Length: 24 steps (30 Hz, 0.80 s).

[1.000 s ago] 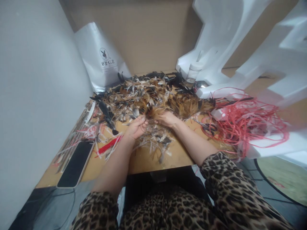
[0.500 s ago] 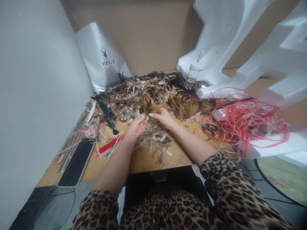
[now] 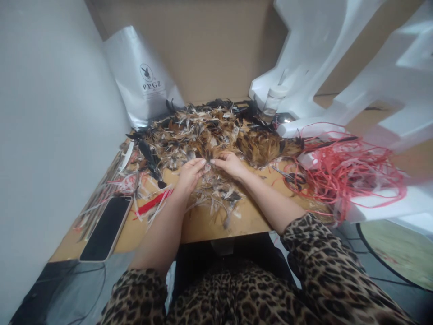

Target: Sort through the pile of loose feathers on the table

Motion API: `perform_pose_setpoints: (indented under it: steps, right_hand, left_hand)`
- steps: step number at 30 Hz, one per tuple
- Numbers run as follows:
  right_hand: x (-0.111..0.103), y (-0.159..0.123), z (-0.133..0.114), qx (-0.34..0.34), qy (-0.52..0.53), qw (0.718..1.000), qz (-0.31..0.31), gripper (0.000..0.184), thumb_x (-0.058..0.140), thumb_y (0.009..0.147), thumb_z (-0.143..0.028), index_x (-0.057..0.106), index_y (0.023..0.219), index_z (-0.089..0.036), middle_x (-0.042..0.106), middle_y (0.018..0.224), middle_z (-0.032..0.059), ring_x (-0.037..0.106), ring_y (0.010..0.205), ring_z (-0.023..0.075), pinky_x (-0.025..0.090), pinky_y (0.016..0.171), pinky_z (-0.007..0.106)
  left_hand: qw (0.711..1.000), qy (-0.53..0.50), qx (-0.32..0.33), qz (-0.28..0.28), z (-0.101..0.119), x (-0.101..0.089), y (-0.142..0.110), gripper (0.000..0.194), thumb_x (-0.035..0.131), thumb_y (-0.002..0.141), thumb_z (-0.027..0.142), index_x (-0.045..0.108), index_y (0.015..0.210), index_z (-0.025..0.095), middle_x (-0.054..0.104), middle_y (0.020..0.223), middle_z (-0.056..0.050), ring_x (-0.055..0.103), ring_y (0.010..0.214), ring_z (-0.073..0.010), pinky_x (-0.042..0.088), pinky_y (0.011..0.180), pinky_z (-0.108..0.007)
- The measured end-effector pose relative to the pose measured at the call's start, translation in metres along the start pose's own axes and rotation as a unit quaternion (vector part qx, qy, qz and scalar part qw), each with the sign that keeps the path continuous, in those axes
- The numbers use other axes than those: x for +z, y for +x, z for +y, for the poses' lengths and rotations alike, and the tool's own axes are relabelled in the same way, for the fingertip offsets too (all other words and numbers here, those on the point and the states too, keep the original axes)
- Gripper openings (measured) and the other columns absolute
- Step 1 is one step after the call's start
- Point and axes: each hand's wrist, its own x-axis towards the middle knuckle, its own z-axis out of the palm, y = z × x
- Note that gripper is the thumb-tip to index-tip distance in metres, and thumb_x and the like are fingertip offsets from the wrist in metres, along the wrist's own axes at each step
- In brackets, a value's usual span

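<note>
1. Since a second ago, the bare right hand (image 3: 233, 164) has slid leftward, bringing its fingertips close beside those of the bare left hand (image 3: 191, 174), and the brown and dark feather tuft (image 3: 209, 152) no longer fans out over it.
2. From where I stand, the left hand is closed in a pinch, thumb against forefinger, on the tuft's lower end.
3. Its partner pinches there too, thumb and forefinger nearly together; the tuft rises between them, its edges hard to tell from the brown, black and white feather pile (image 3: 196, 126) behind.
4. Everything sits on a yellowish wooden tabletop (image 3: 206, 228).
5. Near the left forearm lie a flat red strip (image 3: 154, 203) and a dark-screened smartphone with a pale edge (image 3: 107, 229).
6. On the right, black-handled scissors (image 3: 297, 180) lie beside a loose tangle of pinkish-red ribbon (image 3: 355, 171).
7. Behind, a silvery bag printed "PPGZ" (image 3: 144, 97) leans at left; a clear, white-lidded jar (image 3: 272, 104) stands at right.
</note>
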Motion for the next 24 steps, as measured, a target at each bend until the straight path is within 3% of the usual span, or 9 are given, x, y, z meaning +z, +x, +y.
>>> perform_pose_setpoints:
  steps: [6,10,15,20,24]
  right_hand:
    - [0.0018,-0.0013,0.0008,-0.001,-0.009,1.000,-0.013,0.027,0.063,0.065,-0.037,0.058,0.067,-0.010,0.051,0.057,-0.0032,0.039,0.050,0.0057,0.032,0.053,0.020]
    - [0.0014,-0.0013,0.0023,-0.001,-0.027,0.999,-0.037,0.030,0.063,0.065,-0.040,0.059,0.069,-0.010,0.052,0.058,-0.0025,0.040,0.051,0.0062,0.032,0.051,0.020]
    - [0.0010,-0.0030,-0.0008,0.010,-0.038,0.997,-0.059,0.029,0.059,0.068,-0.040,0.060,0.069,-0.011,0.056,0.060,-0.0002,0.045,0.051,0.0077,0.034,0.051,0.020]
    - [0.0007,-0.0032,-0.0049,0.024,-0.062,0.998,-0.001,0.032,0.061,0.066,-0.042,0.055,0.060,-0.012,0.050,0.049,-0.0027,0.037,0.043,0.0055,0.028,0.044,0.020]
    - [0.0003,-0.0026,-0.0054,0.030,-0.062,0.998,0.008,0.032,0.062,0.065,-0.041,0.053,0.058,-0.012,0.048,0.047,-0.0037,0.035,0.042,0.0047,0.026,0.043,0.020]
  left_hand:
    - [0.997,-0.057,-0.048,-0.037,-0.0004,-0.0038,0.0015,0.017,0.069,0.062,0.015,0.058,0.075,0.013,0.061,0.066,0.000,0.058,0.059,-0.0083,0.047,0.057,-0.020]
    - [0.996,-0.035,-0.064,-0.054,-0.0041,-0.0065,0.0023,0.017,0.069,0.061,0.015,0.055,0.071,0.012,0.059,0.062,0.000,0.056,0.054,-0.0082,0.046,0.054,-0.021]
    - [0.999,0.033,-0.018,-0.028,-0.0073,-0.0051,0.0024,0.018,0.070,0.059,0.019,0.056,0.067,0.012,0.058,0.060,0.001,0.054,0.052,-0.0065,0.044,0.052,-0.019]
    - [0.995,0.090,0.029,-0.024,-0.0032,-0.0016,0.0016,0.020,0.069,0.061,0.027,0.061,0.070,0.012,0.059,0.061,-0.001,0.051,0.050,-0.0056,0.037,0.045,-0.016]
    - [0.987,0.151,0.058,-0.024,-0.0025,-0.0006,0.0015,0.021,0.070,0.061,0.030,0.060,0.067,0.012,0.059,0.057,-0.001,0.047,0.044,-0.0037,0.031,0.041,-0.016]
